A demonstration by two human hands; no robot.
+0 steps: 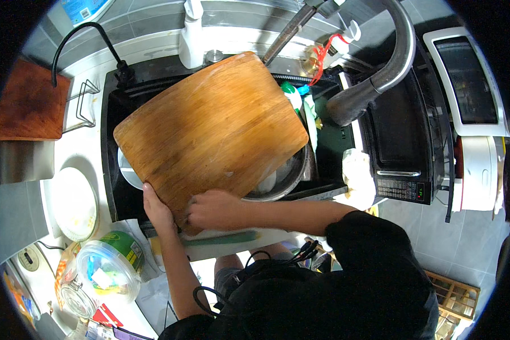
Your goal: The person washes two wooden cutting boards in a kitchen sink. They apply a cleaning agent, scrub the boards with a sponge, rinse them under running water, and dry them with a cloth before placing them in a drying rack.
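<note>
A wooden cutting board [214,131] lies slanted over the black sink [108,170]. At its lower left corner, my left hand [158,210] grips the edge, with the thumb on top. My right hand [216,210] rests as a closed fist on the board's lower part; whether it holds something under the fingers cannot be seen. Under the board's right side a metal pan [295,176] partly shows, and a white bowl [128,170] shows at the left. The rest of the sink's contents is hidden by the board.
A metal faucet [365,91] arches over the sink's right side. Behind stands a white spray bottle [191,40]. At the left are a white plate [75,204] and a clear plastic tub [108,272]. A crumpled white cloth or paper [358,176] lies right, beside a black microwave [401,140].
</note>
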